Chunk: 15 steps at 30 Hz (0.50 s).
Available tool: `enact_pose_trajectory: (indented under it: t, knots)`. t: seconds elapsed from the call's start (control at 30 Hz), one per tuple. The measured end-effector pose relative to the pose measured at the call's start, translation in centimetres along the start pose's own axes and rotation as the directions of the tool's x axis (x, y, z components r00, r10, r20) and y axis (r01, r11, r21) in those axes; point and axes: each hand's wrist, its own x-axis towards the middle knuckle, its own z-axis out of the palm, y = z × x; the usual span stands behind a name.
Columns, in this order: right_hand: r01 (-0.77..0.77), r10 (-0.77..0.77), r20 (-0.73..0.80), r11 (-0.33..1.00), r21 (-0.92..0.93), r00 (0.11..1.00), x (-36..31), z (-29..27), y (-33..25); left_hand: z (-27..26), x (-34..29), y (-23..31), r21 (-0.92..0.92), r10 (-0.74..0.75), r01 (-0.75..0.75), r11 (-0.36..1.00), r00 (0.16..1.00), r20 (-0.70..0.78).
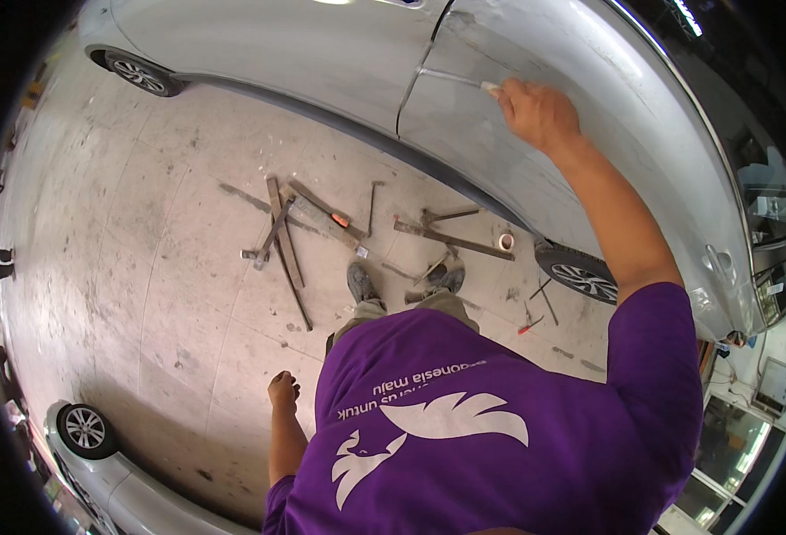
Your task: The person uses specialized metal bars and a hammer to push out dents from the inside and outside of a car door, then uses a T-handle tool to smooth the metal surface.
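My right hand (536,114) is raised and closed around a slim, light-coloured tool (451,78) with a pale grip. Its thin shaft points left across the grey car door (500,45), and the tip lies at the dark gap between two panels. Too little of the tool shows to name its kind. Around it the panel looks dull and scuffed, with dark smudges. My left hand (283,390) hangs low at my side, away from the car, its fingers curled in with no object showing in them.
Between my feet and the car, hammers (255,257), wooden bars (284,232) and metal rods lie on the floor. A tape roll (506,242) rests near the rear wheel (580,272). Another grey car (143,499) stands at the lower left.
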Motion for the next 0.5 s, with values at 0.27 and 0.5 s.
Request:
enact_pose_trajectory:
  t: [0.27,0.5]
  knots:
    - [-0.012,0.011,-0.030,0.999,-0.032,0.999,-0.2,0.6,0.1,2.1,0.0,3.2,0.029,0.110,-0.114,0.993,0.986,0.122]
    - [0.034,-0.035,-0.048,0.999,-0.013,0.998,0.8,0.7,0.2,2.1,0.9,5.7,0.041,0.169,-0.177,0.983,0.974,0.148]
